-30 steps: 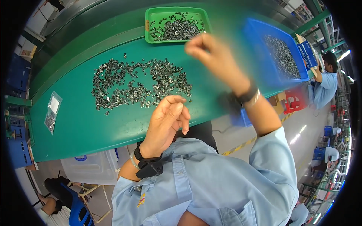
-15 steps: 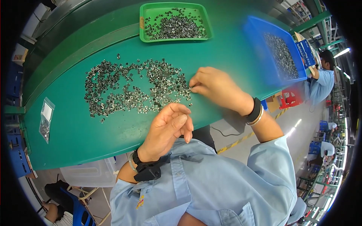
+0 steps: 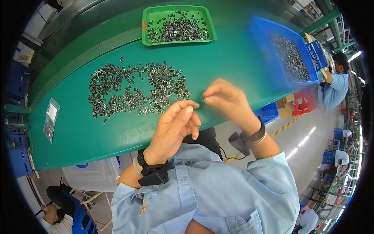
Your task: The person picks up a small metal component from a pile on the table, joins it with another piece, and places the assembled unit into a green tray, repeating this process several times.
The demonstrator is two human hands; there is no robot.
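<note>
Metal part (image 3: 203, 98) in right fingers (image 3: 213, 90), blue box (image 3: 317, 56) (white lettering)

Reads as a factory workshop: green bench (image 3: 230, 54) below the grip of the right hand (image 3: 228, 97), small metal parts (image 3: 163, 76) strewn to its left, parts-filled blue bin (image 3: 267, 58) and light-blue-shirted co-worker (image 3: 338, 89) rightward; beyond, seemingly more workers (image 3: 342, 158), small and warped.

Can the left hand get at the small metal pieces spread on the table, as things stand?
Probably yes: the left hand is close to the small metal pieces, and nothing visible stands between them.
</note>
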